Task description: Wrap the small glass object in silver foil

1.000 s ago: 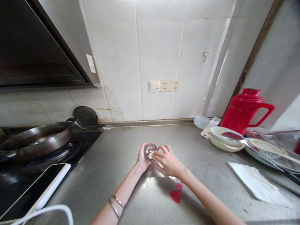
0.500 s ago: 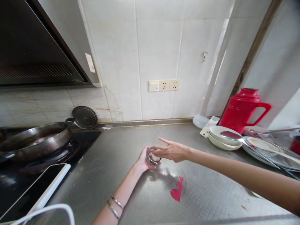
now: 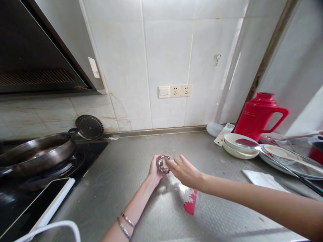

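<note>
My left hand (image 3: 155,170) is wrapped around a small clear glass cup (image 3: 163,164), tilted so that its round, wavy mouth faces me. Over the right side of the rim reaches my right hand (image 3: 185,171). Its foremost fingers are at the cup's mouth, while the others are bent and spread apart in the air. A pale patch shows inside the cup by these fingertips; whether it is a reflection or some material I cannot tell. The right thumb is hidden. Below the hands, a torn red sticker patch (image 3: 190,205) is on the metal countertop (image 3: 126,158).
To the left, a pan (image 3: 42,151) sits on the black stove beside a white-edged phone-like slab (image 3: 47,201) with a white cable (image 3: 63,223). On the right are a red thermos (image 3: 257,116), stacked bowls (image 3: 237,153), plates with utensils, and a white sheet (image 3: 263,179).
My right hand has drawn slightly right, its fingers bending more at the cup's rim. The cup's mouth has turned more towards me. The white sheet now shows beyond my right forearm.
</note>
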`<state>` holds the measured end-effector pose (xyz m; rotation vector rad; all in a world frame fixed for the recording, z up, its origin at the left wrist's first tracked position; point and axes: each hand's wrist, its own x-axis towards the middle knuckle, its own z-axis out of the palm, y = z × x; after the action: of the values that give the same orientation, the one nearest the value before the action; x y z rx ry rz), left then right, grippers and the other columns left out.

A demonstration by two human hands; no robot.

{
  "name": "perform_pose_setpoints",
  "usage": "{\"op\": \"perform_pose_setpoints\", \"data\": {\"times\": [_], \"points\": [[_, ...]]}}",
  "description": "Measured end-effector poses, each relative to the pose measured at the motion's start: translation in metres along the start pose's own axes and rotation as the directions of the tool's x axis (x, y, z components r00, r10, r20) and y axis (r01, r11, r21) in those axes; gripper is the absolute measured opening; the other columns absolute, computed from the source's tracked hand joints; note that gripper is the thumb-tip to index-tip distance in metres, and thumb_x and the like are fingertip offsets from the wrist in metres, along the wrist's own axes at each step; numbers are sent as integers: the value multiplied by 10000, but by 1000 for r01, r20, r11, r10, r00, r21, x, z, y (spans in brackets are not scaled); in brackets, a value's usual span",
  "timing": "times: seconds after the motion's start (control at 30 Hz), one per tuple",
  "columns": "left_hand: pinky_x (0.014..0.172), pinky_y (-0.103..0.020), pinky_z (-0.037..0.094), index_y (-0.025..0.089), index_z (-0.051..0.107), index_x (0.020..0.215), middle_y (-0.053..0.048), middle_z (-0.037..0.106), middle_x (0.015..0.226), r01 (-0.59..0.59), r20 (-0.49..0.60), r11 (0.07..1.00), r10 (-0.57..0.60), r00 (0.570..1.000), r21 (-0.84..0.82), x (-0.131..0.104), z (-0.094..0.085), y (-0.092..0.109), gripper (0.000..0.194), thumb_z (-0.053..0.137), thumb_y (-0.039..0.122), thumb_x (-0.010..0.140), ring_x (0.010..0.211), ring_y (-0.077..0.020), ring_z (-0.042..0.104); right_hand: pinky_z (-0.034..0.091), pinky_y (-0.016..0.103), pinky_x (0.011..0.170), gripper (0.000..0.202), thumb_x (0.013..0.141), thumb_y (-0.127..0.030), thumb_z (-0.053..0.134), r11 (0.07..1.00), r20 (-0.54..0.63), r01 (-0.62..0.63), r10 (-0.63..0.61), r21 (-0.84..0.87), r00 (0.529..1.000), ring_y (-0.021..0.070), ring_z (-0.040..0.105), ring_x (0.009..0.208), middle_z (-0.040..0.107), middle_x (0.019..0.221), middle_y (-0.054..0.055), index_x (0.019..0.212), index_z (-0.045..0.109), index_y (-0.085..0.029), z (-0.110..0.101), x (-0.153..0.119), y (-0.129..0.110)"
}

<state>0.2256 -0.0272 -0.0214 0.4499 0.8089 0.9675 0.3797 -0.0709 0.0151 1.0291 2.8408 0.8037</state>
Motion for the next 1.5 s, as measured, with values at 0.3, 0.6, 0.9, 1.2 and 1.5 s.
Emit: {"op": "perform_pose_setpoints", "data": {"times": [0.3, 0.6, 0.9, 1.2, 1.5], "points": [[596, -330, 499, 147, 627, 869, -88, 707, 725, -272, 27, 953, 278, 960, -132, -10, 4, -13, 256, 523, 351, 756, 578, -216, 647, 441, 283, 608, 326, 691, -103, 526, 815, 258, -344, 247, 466, 934, 244, 667, 790, 665, 986, 137, 1013, 571, -122, -31, 10, -33], [595, -352, 475, 174, 626, 830, -77, 700, 690, -303, 39, 930, 317, 948, -209, -10, 2, -14, 263, 528, 388, 713, 553, -246, 644, 328, 239, 601, 259, 705, -86, 480, 528, 165, -374, 400, 763, 901, 180, 596, 759, 664, 881, 82, 939, 552, -168, -18, 25, -52], [556, -288, 478, 146, 638, 872, -89, 704, 712, -148, 147, 984, 162, 976, -99, -4, -1, -5, 298, 473, 382, 797, 599, -210, 651, 287, 223, 541, 226, 878, -120, 461, 648, 114, -381, 415, 659, 903, 129, 580, 598, 656, 677, 10, 762, 637, -201, -23, 15, -25], [339, -334, 447, 125, 617, 937, -148, 698, 772, 353, 297, 904, -415, 860, 240, -2, -15, 24, 421, 471, 493, 794, 559, -320, 672, 374, 293, 629, 244, 980, -202, 398, 933, -376, 357, -313, 52, 872, 172, 529, 799, 685, 1007, 94, 1110, 600, -158, -27, 5, 45], [323, -290, 417, 164, 587, 911, -210, 709, 856, 363, 346, 862, -482, 805, 355, 2, -27, 26, 444, 485, 577, 783, 543, -319, 673, 395, 311, 779, 294, 977, -162, 382, 748, -196, 642, -664, -167, 722, 154, 494, 1068, 548, 1334, 47, 1212, 552, -209, -10, 18, 77]]}}
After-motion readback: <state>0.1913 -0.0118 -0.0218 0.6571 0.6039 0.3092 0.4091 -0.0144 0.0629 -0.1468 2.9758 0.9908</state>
